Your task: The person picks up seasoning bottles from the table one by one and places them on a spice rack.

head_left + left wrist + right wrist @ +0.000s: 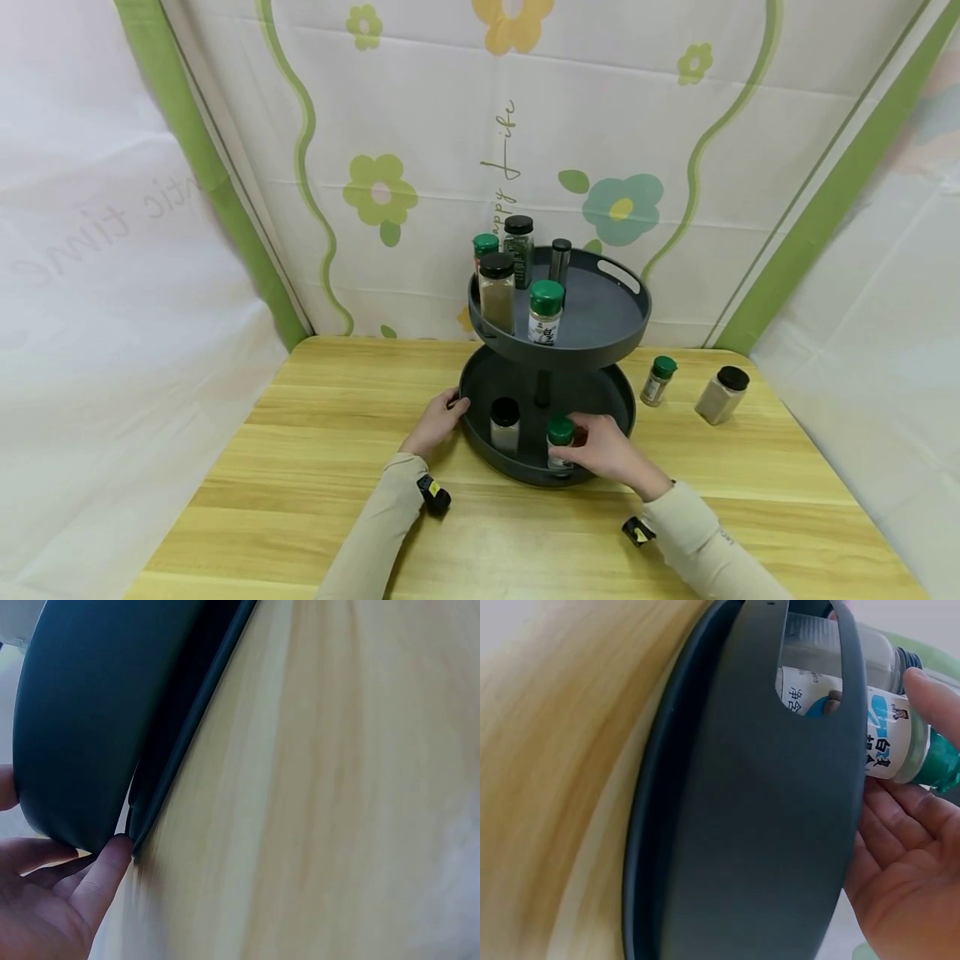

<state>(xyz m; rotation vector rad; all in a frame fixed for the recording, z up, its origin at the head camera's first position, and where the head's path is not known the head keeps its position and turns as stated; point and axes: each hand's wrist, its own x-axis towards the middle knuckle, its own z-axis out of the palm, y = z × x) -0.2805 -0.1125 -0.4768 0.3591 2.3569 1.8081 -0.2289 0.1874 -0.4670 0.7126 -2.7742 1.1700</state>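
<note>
A dark two-tier round tray [600, 337] stands on the table. My left hand [437, 423] grips the rim of its lower tier at the left; in the left wrist view, fingers [105, 877] touch the tray wall [82, 712] near its bottom edge. At the front of the lower tier, my right hand [611, 452] holds a green-capped spice jar [559, 433] between thumb and fingers. The right wrist view shows this jar's white printed label [889, 735] behind the tray's handle slot. A black-capped spice jar [505, 427] stands to its left on the same tier.
Several jars stand on the upper tier, among them a green-capped jar [545, 312] and a black-capped jar [497, 292]. Right of the tray, a small green-capped jar [657, 383] and a square black-capped jar [722, 396] are on the wooden table [337, 417]. A patterned curtain [442, 108] hangs behind.
</note>
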